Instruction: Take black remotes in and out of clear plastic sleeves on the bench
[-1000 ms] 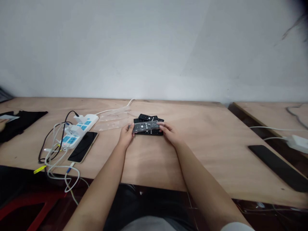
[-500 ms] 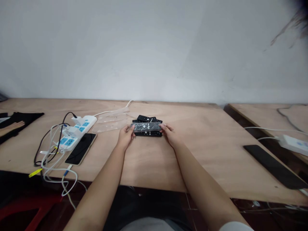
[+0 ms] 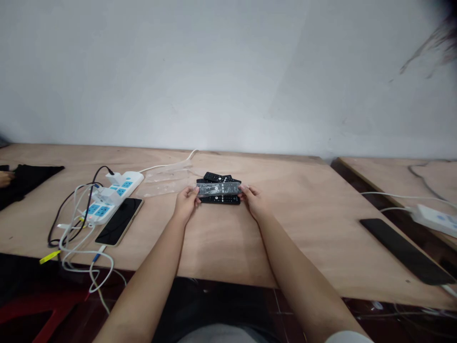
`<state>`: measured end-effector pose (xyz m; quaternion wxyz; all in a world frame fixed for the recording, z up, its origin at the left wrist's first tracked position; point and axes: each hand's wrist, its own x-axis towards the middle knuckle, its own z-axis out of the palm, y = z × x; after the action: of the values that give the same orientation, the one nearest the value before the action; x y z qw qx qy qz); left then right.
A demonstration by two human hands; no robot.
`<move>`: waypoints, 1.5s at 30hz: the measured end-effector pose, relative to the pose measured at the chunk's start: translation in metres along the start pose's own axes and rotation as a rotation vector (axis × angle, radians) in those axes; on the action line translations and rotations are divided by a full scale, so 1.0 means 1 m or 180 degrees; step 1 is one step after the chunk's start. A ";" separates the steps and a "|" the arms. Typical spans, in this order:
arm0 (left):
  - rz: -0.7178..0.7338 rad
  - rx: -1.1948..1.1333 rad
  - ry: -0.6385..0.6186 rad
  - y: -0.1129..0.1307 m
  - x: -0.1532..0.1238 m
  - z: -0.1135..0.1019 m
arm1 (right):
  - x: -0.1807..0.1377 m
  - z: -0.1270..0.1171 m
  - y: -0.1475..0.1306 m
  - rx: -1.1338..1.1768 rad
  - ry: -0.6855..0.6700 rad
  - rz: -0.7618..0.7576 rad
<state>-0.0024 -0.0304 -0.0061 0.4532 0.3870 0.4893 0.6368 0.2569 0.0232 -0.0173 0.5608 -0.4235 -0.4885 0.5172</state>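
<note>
A dark remote control in a clear plastic sleeve lies crosswise between my two hands, just above several black remote controls piled on the wooden table. My left hand pinches its left end between thumb and fingers. At the other end, my right hand grips the sleeve the same way. The sleeve is wrinkled and shiny on its left part. Flat clear plastic sleeves lie on the table just left of the pile.
A white power strip with tangled cables stands to the left, beside a phone. Another dark phone lies at the right edge. A second table stands across a gap. Far left, a person's hand touches black cloth.
Both hands keep hold of the sleeved remote, which has tilted slightly, so the glare on its plastic differs. The other person's hand at far left has drawn back leftward.
</note>
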 end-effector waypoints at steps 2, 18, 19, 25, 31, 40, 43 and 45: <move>0.0028 -0.0086 0.0124 -0.001 0.001 -0.001 | 0.001 -0.001 0.002 0.0128 0.0052 -0.0001; -0.0081 -0.0834 0.0457 0.003 0.005 -0.004 | 0.002 -0.002 -0.008 0.0823 0.0575 0.0139; -0.0108 -0.0855 0.0451 0.004 0.005 -0.005 | 0.003 -0.002 -0.008 0.0837 0.0588 0.0137; -0.0169 -0.0662 0.0085 0.007 0.002 -0.004 | 0.003 -0.002 -0.005 0.0798 0.0452 0.0019; -0.0054 0.0265 -0.0353 0.005 -0.007 0.000 | 0.000 -0.001 -0.007 0.0814 0.0373 0.0065; -0.0245 -0.0580 0.0222 0.002 0.002 -0.004 | 0.003 -0.001 -0.004 0.0763 0.0343 0.0070; -0.0279 -0.0651 0.0311 0.005 0.003 -0.003 | 0.003 -0.002 -0.005 0.0913 0.0308 0.0125; -0.0214 -0.0388 0.0143 0.006 0.001 -0.003 | 0.003 -0.002 -0.006 0.1000 0.0270 0.0204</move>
<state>-0.0064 -0.0308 -0.0007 0.4860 0.3277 0.4724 0.6582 0.2595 0.0256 -0.0113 0.6234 -0.3674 -0.3637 0.5866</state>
